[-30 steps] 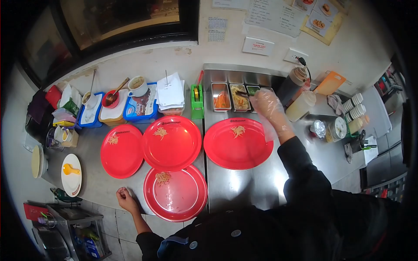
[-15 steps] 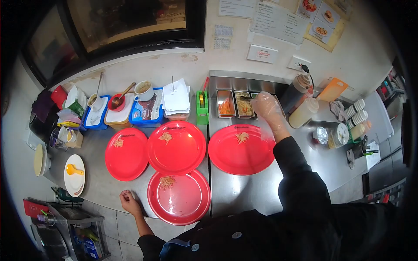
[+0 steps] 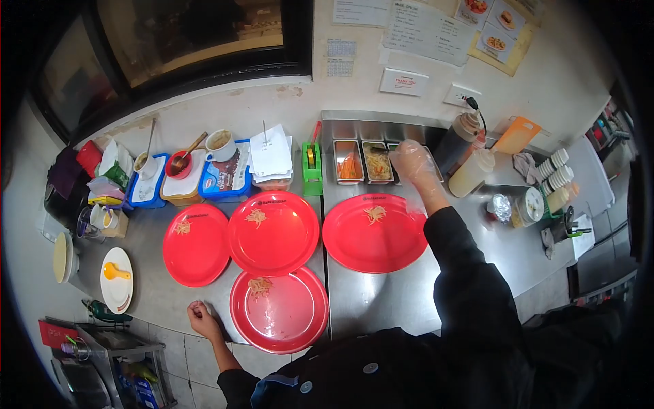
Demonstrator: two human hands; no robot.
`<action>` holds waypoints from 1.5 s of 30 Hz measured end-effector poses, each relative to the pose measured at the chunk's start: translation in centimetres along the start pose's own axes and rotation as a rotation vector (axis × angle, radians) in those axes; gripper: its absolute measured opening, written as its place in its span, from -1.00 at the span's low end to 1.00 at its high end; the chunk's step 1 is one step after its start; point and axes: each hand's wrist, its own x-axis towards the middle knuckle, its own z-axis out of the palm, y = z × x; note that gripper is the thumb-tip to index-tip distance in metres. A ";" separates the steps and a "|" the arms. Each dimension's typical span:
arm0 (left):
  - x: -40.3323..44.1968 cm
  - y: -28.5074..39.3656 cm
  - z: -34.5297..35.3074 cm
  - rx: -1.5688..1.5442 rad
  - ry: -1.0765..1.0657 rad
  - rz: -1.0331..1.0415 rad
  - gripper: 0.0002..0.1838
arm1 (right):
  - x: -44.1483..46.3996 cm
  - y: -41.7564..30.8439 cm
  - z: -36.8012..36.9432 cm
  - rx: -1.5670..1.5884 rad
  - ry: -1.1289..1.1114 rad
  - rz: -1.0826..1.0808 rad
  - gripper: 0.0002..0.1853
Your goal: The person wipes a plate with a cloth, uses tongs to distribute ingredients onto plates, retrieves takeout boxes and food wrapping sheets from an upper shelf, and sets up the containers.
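Note:
My right hand, in a clear plastic glove, is over the row of metal food containers at the back of the counter. Its fingers are bent together, and what they hold, if anything, is hidden. Just left of it, a metal container holds pale shredded food with a dark utensil end at its rim; another holds orange shreds. Below lies a red oval plate with a small pale shredded heap. Three more red plates carry similar heaps. My bare left hand is loosely curled, with nothing visible in it, by the counter's front edge.
A white plate with a yellow scoop lies at left. Tubs, a bowl and a green tape dispenser line the wall. Sauce bottles and stacked cups stand at right.
The whole view has shifted slightly. My right hand stays over the containers, a little more of the shredded-food container showing beside it. My left hand has hardly moved.

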 end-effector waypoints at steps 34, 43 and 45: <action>0.0 0.3 0.1 -0.006 0.010 0.018 -0.86 | -0.7 1.6 0.3 -0.083 0.086 -0.112 -0.75; -0.1 0.8 -0.2 0.020 -0.033 -0.021 -0.85 | -0.4 2.8 0.4 -0.054 0.105 -0.118 -0.72; -0.1 0.7 0.0 0.010 -0.001 0.037 -0.86 | -0.7 2.8 -0.2 -0.058 0.095 -0.113 -0.72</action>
